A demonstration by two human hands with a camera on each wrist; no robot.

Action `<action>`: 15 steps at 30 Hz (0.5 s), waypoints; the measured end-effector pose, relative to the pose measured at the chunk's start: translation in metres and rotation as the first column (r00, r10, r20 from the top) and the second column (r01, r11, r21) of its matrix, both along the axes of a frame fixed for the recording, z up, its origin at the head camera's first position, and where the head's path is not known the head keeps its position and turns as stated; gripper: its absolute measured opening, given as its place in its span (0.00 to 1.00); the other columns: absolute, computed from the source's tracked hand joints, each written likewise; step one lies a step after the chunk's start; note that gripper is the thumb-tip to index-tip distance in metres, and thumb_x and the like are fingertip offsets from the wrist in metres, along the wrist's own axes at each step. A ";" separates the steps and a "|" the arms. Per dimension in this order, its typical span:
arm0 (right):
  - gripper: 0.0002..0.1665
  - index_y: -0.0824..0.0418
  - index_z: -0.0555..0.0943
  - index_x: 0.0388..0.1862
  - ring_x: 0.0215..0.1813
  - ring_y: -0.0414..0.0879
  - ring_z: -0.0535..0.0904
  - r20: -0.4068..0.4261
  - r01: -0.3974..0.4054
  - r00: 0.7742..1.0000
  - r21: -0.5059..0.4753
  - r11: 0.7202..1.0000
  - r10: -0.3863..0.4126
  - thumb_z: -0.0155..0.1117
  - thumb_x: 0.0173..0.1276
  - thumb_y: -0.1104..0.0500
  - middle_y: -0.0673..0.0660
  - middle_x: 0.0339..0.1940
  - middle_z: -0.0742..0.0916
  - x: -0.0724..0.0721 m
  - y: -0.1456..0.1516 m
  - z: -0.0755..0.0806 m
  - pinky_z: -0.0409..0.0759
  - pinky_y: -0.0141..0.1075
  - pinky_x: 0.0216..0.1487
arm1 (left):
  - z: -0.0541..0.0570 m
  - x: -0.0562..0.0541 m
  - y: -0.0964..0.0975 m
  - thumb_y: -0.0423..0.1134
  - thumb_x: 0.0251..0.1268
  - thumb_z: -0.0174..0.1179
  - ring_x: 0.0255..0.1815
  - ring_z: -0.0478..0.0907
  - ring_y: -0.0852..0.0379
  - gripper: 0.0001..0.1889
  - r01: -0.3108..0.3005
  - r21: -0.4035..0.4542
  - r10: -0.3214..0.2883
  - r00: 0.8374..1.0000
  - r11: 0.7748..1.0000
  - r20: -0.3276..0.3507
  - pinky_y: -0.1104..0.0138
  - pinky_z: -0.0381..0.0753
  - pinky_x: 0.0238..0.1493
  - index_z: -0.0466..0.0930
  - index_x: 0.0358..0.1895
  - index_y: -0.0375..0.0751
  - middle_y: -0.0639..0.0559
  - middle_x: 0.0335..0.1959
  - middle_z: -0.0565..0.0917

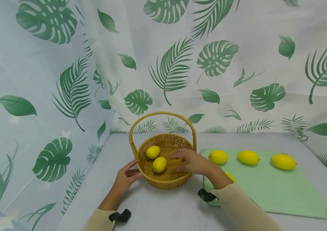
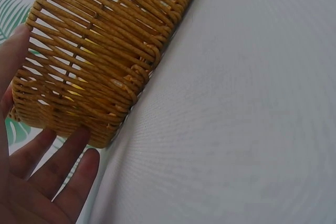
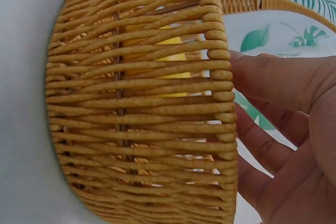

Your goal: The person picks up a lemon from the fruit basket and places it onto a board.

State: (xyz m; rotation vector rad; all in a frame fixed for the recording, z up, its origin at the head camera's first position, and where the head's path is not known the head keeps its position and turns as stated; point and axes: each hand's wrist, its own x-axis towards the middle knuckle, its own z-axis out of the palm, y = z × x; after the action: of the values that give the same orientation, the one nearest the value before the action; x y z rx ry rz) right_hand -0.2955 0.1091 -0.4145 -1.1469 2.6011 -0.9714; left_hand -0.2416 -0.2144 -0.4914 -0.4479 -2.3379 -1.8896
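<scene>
A wicker basket (image 1: 167,184) with a tall arched handle (image 1: 163,113) stands upright on the table. Inside it, towards the left, lie two yellow lemons, one lemon (image 1: 153,152) behind the other lemon (image 1: 159,164). My left hand (image 1: 126,177) touches the basket's outer left side, its fingers (image 2: 76,182) spread and loosely bent against the weave. Over the basket's right rim reaches my right hand (image 1: 193,162), fingers loosely bent and nothing visible between them. In the right wrist view its fingertips are hidden behind the rim.
A light green cutting board (image 1: 273,189) lies right of the basket. Along its back edge sit a lemon (image 1: 218,156), a second lemon (image 1: 248,157) and a third lemon (image 1: 283,161). My right wrist partly hides another lemon (image 1: 230,176). Leaf-printed curtains (image 1: 181,80) enclose the table.
</scene>
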 end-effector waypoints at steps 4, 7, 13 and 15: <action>0.26 0.51 0.81 0.59 0.59 0.49 0.74 -0.006 -0.002 1.000 0.001 1.000 0.002 0.71 0.62 0.64 0.46 0.57 0.79 -0.002 -0.004 -0.002 0.75 0.47 0.58 | -0.005 -0.002 -0.001 0.31 0.61 0.67 0.53 0.80 0.50 0.33 -0.003 0.016 0.003 1.000 1.000 0.017 0.63 0.81 0.46 0.67 0.69 0.31 0.35 0.69 0.67; 0.25 0.52 0.81 0.59 0.60 0.46 0.73 -0.029 0.006 1.000 0.016 1.000 -0.005 0.72 0.61 0.63 0.45 0.57 0.80 -0.004 -0.006 -0.002 0.73 0.46 0.59 | -0.016 -0.007 -0.003 0.29 0.61 0.67 0.54 0.79 0.47 0.32 -0.009 0.026 0.009 1.000 1.000 0.016 0.63 0.81 0.46 0.68 0.69 0.34 0.38 0.69 0.67; 0.26 0.55 0.81 0.60 0.62 0.48 0.72 -0.032 0.006 0.999 0.024 1.000 -0.005 0.72 0.62 0.62 0.46 0.58 0.80 -0.005 -0.013 0.001 0.72 0.47 0.61 | -0.026 -0.013 -0.006 0.32 0.61 0.67 0.54 0.79 0.46 0.32 -0.018 0.025 0.017 1.000 1.000 0.011 0.62 0.81 0.46 0.69 0.69 0.40 0.44 0.69 0.68; 0.26 0.56 0.81 0.60 0.64 0.49 0.71 -0.038 -0.004 0.999 0.022 1.000 0.005 0.72 0.61 0.63 0.47 0.58 0.80 -0.006 -0.015 0.001 0.71 0.48 0.62 | -0.026 -0.013 -0.006 0.33 0.61 0.68 0.54 0.79 0.46 0.32 -0.019 0.023 0.019 1.000 1.000 0.007 0.62 0.81 0.46 0.69 0.69 0.40 0.45 0.69 0.69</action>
State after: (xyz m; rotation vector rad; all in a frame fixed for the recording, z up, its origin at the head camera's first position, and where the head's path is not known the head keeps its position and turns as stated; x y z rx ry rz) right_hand -0.3015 0.0944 -0.4137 -1.1766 2.6305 -0.9265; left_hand -0.2544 -0.2202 -0.5172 -0.4163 -2.3139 -1.9107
